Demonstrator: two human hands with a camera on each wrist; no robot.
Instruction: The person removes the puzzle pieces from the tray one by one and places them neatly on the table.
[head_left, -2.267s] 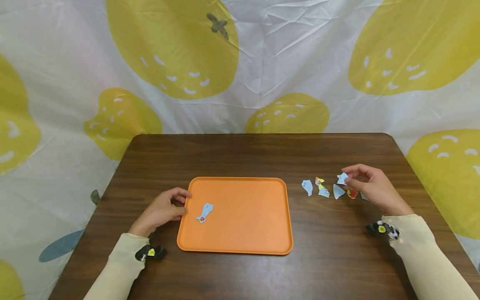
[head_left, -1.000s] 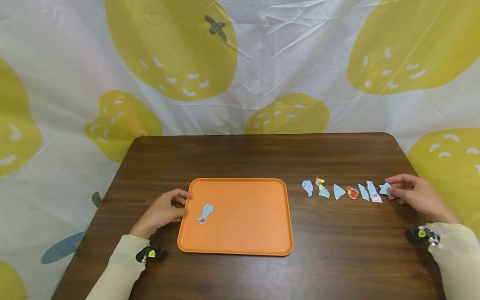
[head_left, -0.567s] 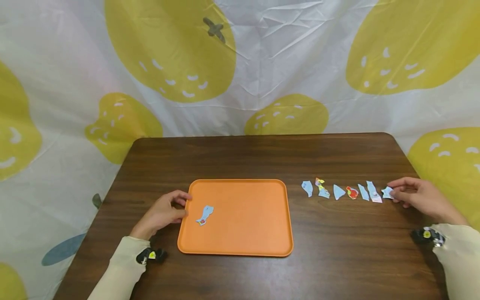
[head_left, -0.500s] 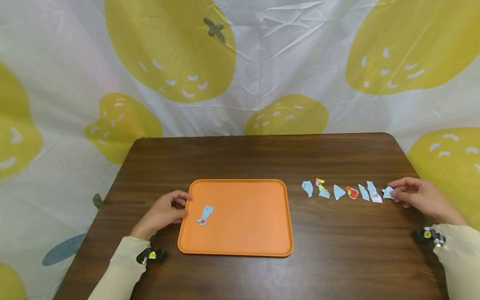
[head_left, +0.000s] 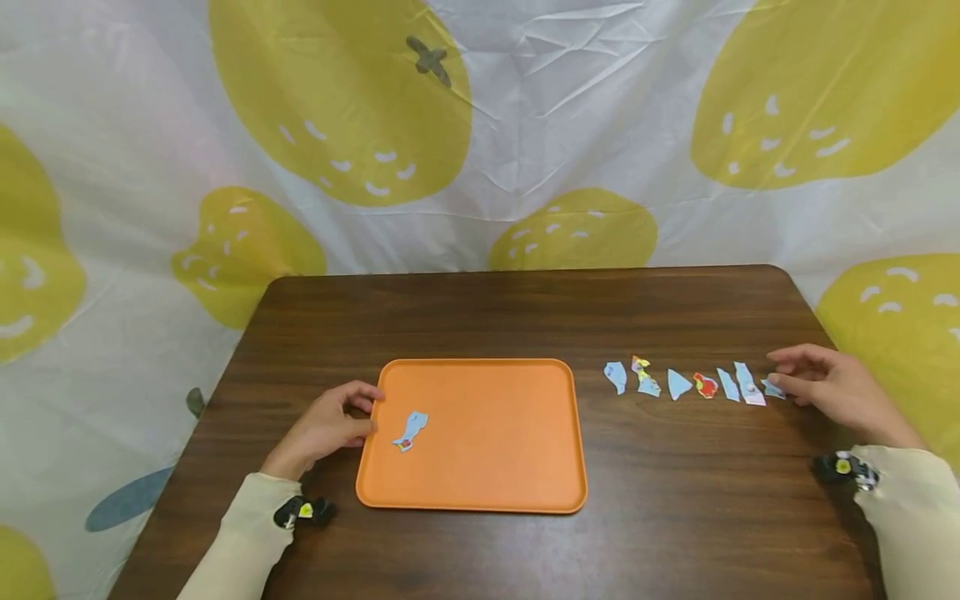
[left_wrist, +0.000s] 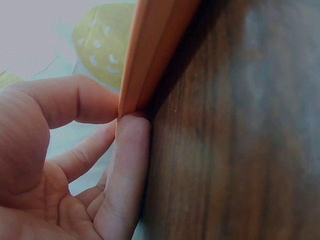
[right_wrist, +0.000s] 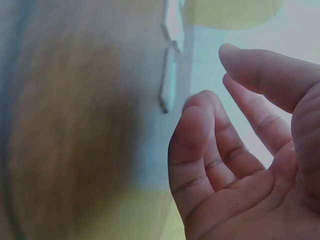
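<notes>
My left hand [head_left: 322, 427] is at the left edge of an orange tray [head_left: 495, 433]; the left wrist view shows its thumb and fingers pinching the tray's rim [left_wrist: 150, 55]. One pale blue irregular picture piece [head_left: 412, 429] with a red spot lies on the tray's left part. On the right, my right hand [head_left: 843, 392] hovers over a small light blue piece [head_left: 772, 389] at the right end of a row of pieces, partly covering it. In the right wrist view, thumb and fingers of the right hand [right_wrist: 240, 145] are spread with nothing between them; two pieces [right_wrist: 169, 82] lie beyond the fingertips.
Leftward along the row lie a white-blue strip [head_left: 748, 385], a narrow blue one [head_left: 727, 384], a red one [head_left: 706, 385], a blue triangle [head_left: 678, 384], a yellow-blue one [head_left: 646, 377] and a blue one [head_left: 616, 377]. A patterned curtain [head_left: 517, 167] hangs behind the brown table [head_left: 465, 317].
My right hand carried the small blue piece rightward to the row's end and let go of it there, then shifted slightly left above it. The left hand stayed at the tray.
</notes>
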